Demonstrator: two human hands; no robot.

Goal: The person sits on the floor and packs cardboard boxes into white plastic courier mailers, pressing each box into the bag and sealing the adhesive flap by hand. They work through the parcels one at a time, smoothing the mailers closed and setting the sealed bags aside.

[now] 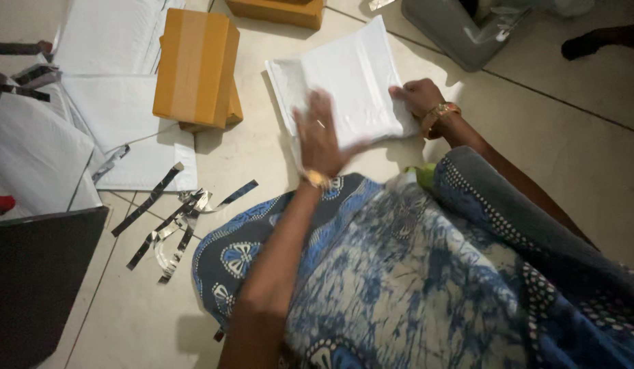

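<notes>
White padded mailer (351,85) lies flat on the tiled floor (535,137), just ahead of the knees. Left hand (319,137) is open, palm pressing its near edge; right hand (418,96) pinches the right corner. Press evenly along the flap; anchor that corner so nothing skews.

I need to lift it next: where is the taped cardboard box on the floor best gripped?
Grip the cardboard box across its two long sides, coming from above. It lies flat with the taped face up, and both long sides look clear; its near end rests on another box.
</notes>
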